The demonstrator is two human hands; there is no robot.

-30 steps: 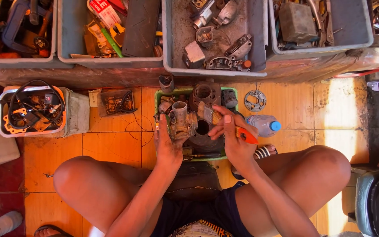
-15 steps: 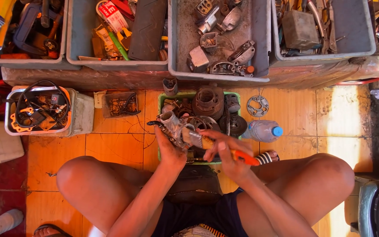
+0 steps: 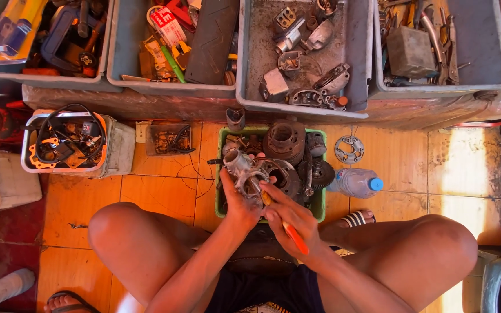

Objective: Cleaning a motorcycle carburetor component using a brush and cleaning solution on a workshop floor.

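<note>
Orange-handled and slim, the brush point(image 3: 282, 223) is lying in the grip of the right hand point(image 3: 291, 223), its long axis slanting from lower right up to upper left, with the bristle end, partly hidden, seemingly touching the carburetor point(image 3: 243, 171). The left hand point(image 3: 236, 200) is clasping that grimy metal carburetor above the green tray point(image 3: 220, 174) of engine parts on the tiled floor point(image 3: 158, 185). Greasy metal could be slipping from the left hand's hold and dropping onto the cylinder point(image 3: 285, 139), and hard scrubbing could be flicking dirt toward the water bottle point(image 3: 356, 182).
</note>
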